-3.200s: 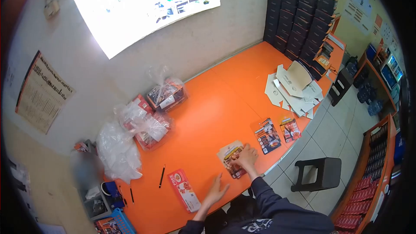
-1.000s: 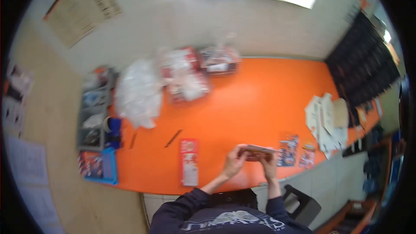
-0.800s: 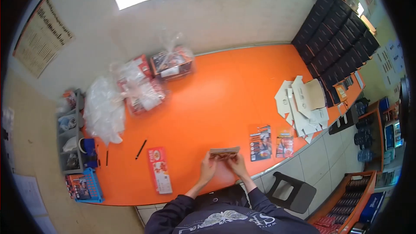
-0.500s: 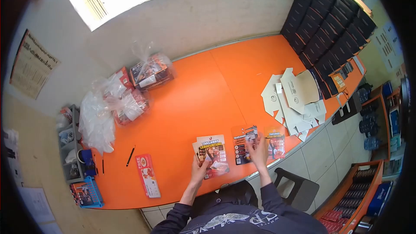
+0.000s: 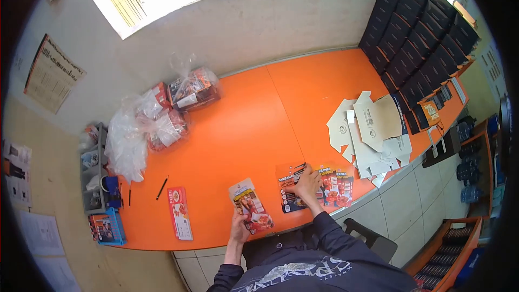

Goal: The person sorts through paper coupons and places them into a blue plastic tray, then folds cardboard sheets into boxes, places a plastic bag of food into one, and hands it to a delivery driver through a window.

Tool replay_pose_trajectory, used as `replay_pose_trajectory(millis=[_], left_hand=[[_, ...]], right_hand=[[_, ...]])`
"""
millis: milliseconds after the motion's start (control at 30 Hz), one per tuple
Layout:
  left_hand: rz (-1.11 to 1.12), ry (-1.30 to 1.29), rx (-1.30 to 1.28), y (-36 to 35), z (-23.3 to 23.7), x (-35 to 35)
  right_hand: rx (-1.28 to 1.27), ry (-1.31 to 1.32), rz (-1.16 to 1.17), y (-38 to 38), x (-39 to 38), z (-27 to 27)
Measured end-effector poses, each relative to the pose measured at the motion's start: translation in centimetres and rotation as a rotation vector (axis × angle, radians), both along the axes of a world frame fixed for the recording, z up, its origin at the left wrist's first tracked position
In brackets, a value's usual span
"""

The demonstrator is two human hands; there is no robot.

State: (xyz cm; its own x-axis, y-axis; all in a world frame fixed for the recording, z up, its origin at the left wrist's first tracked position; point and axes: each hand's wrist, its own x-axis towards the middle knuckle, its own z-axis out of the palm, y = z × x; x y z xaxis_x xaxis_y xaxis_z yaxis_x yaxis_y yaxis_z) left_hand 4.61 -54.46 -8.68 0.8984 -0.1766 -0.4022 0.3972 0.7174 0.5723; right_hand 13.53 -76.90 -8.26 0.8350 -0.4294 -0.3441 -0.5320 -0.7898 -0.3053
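Observation:
My left hand [image 5: 239, 229] grips a small stack of printed flyers [image 5: 253, 210], tilted near the table's front edge, thumb over the lower left side. To its right, my right hand [image 5: 307, 188] rests with fingers spread on a dark flyer [image 5: 289, 204] headed "TAKEAWAY". Beside that hand, overlapping orange and red flyers [image 5: 341, 190] lie on the orange table [image 5: 238, 151].
A red "FREE" voucher [image 5: 179, 213] and a black pencil [image 5: 162, 187] lie to the left. Bagged packs [image 5: 192, 89] sit at the back left. Flattened white cartons [image 5: 367, 135] and stacked black boxes [image 5: 416, 32] occupy the right. A blue basket [image 5: 114, 227] stands at the left edge.
My right hand has shifted left onto the dark flyer. Another flyer now shows in the overlapping group at right. The flyers in my left hand are tilted differently, with another front showing.

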Motion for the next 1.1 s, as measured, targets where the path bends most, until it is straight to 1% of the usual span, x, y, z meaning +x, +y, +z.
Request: replay_pose_trajectory(millis=[33,133,233,333,433,533,567,633,767,833,867,933,1033,1067,1100], left_hand=[[0.009,0.017,0.021,0.0,0.0,0.0],[0.05,0.008,0.11,0.4,-1.0,0.4],[0.081,0.04,0.183,-0.1,0.4,0.8],[0.056,0.006,0.205,0.1,-0.2,1.2],[0.074,-0.028,0.156,-0.1,0.4,1.7],[0.099,-0.003,0.16,0.2,-0.1,1.5],[0.115,0.012,0.17,0.0,-0.5,1.6],[0.117,0.016,0.224,-0.1,-1.1,1.4],[0.148,0.016,0.349,-0.1,-2.0,1.1],[0.228,0.016,0.43,0.0,-1.9,1.0],[0.271,0.017,0.47,0.0,-1.8,1.0],[0.268,-0.022,0.562,0.6,-1.4,1.0],[0.202,-0.098,0.612,0.6,1.2,1.0],[0.138,-0.148,0.629,0.3,1.7,1.0],[0.074,-0.203,0.644,-0.1,2.1,1.1]], right_hand=[[-0.005,0.006,0.006,-0.1,0.1,0.2],[0.012,-0.266,0.076,-1.1,0.4,0.4],[0.071,-0.571,0.613,-3.7,2.7,-1.3],[-0.056,-0.362,0.886,-3.1,3.9,-0.8],[-0.143,-0.178,0.939,-2.0,4.4,-0.1],[-0.134,-0.108,0.893,-1.7,5.0,-0.5],[-0.125,-0.089,0.917,-1.8,5.1,-1.1],[-0.111,-0.048,0.965,-2.0,5.4,-2.3],[0.033,-0.039,1.004,-2.2,5.6,-1.0],[0.078,-0.04,1.05,-2.0,5.6,-0.3],[0.11,-0.084,1.052,-1.9,5.4,1.3],[0.18,-0.169,1.054,-1.9,4.7,7.0],[0.576,-0.129,0.996,-2.9,4.4,14.9],[0.738,0.01,0.964,-3.1,4.4,17.4],[0.761,0.024,1.018,-3.1,4.4,18.5]])
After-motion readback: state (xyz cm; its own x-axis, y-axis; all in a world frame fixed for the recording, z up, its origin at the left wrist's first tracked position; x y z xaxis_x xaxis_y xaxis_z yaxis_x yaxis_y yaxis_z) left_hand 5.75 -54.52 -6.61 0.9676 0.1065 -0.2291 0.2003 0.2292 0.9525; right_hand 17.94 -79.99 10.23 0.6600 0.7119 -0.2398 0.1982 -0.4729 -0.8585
